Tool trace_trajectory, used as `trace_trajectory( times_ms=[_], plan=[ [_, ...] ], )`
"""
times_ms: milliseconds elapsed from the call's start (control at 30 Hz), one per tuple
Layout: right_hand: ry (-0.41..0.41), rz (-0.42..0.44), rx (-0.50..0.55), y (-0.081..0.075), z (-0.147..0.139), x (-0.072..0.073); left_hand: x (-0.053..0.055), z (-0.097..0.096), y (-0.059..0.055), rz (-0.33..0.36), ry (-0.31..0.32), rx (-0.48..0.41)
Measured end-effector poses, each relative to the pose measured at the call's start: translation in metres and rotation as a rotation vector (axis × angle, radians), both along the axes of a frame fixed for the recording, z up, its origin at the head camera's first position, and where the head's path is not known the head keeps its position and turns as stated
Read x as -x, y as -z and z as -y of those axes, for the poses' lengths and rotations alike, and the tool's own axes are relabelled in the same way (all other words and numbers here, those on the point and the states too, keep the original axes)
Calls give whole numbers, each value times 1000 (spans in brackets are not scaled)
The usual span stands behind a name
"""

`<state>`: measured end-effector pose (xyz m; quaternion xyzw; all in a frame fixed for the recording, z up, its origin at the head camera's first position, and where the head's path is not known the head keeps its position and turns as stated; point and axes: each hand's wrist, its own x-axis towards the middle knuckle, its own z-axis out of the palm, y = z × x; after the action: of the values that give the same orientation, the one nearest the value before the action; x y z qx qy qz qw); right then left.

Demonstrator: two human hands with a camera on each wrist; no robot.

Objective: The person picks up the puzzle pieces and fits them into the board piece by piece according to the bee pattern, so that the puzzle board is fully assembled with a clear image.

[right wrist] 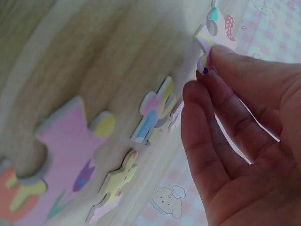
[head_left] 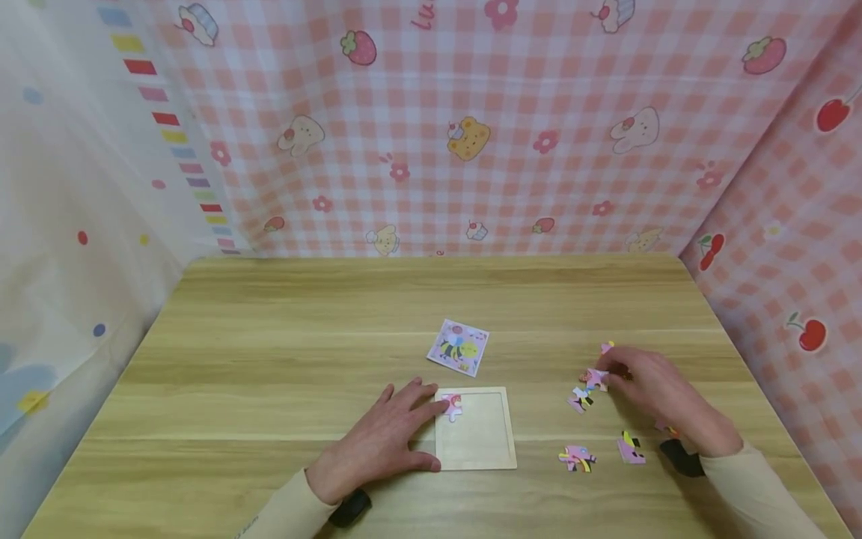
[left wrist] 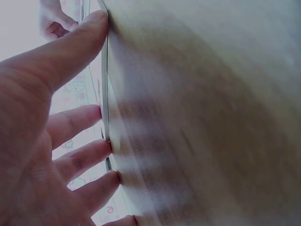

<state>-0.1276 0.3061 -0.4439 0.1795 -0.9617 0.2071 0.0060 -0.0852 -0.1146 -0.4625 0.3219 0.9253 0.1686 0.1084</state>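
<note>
A square wooden puzzle tray (head_left: 476,442) lies before me, with one pink puzzle piece (head_left: 453,409) in its upper left corner. My left hand (head_left: 384,438) rests along the tray's left side with fingers spread. Its index fingertip touches that piece, and its thumb (left wrist: 70,52) lies against the tray's edge. To the right, my right hand (head_left: 653,389) pinches a pink puzzle piece (right wrist: 205,41) between thumb and fingers. Other loose pieces lie around this hand, among them a black-and-white one (head_left: 581,399), a pink-and-yellow one (head_left: 631,448) and a multicoloured one (head_left: 577,457).
Behind the tray lies a square picture card (head_left: 459,347) showing a bee. A piece (head_left: 607,347) sits just beyond the right hand, and another (head_left: 665,427) is partly hidden below the right wrist. Checked cloth (head_left: 417,150) hangs behind the wooden table (head_left: 269,374).
</note>
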Motion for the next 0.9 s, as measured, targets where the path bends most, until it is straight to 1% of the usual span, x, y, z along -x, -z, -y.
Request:
trace_trajectory(
  times_ms=[367, 567, 700, 900],
  plan=[
    [32, -50, 60, -7, -1, -6, 0, -1, -1, 22, -5, 7],
    [-5, -131, 100, -12, 1, -8, 0, -1, -2, 25, -8, 8],
    [-26, -188, 107, -16, 3, -9, 0, -1, -3, 23, -10, 9],
    [-56, -251, 99, -23, 11, -12, 0, -1, -4, 27, -12, 10]
  ],
)
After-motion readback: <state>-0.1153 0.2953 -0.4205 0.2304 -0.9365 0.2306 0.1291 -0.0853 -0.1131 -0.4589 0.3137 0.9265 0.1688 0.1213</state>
